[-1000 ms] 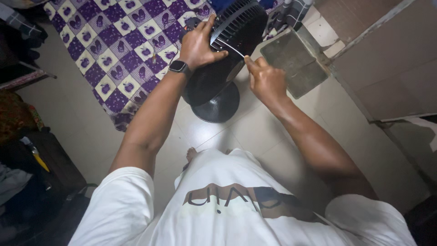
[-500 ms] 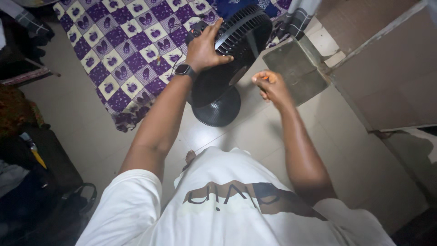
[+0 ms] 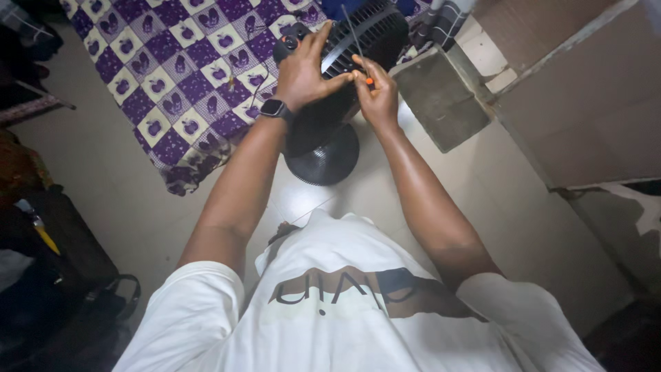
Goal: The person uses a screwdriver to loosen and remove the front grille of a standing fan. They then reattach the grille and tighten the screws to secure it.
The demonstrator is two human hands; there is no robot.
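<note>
— At twelve o'clock in the head view: a black fan (image 3: 344, 76), tilted, grille up, round base (image 3: 323, 155) resting on the pale floor (image 3: 103, 172).

— And holding it?

— Left hand (image 3: 303, 69) spread over the rear housing, fingers curled round the grille edge, gripping. Right hand (image 3: 375, 89) just beside it at one o'clock, fingers pinched shut on a thin screwdriver (image 3: 358, 48) with an orange bit showing, tip set against the grille.

— Handling, at a guess?

— Probably light for its bulk, hard plastic, stiff in the housing, springy and breakable in the thin grille bars. Likely top-heavy on that narrow neck. Best taken by the housing or the base, not by the bars.

— Round about?

— Purple and white checked blanket (image 3: 179, 62) at ten o'clock, touching the fan's far side. Grey slab (image 3: 441, 103) at two o'clock, near. Watch (image 3: 274, 108) on the left wrist. White shirt (image 3: 344, 310) at six.
</note>
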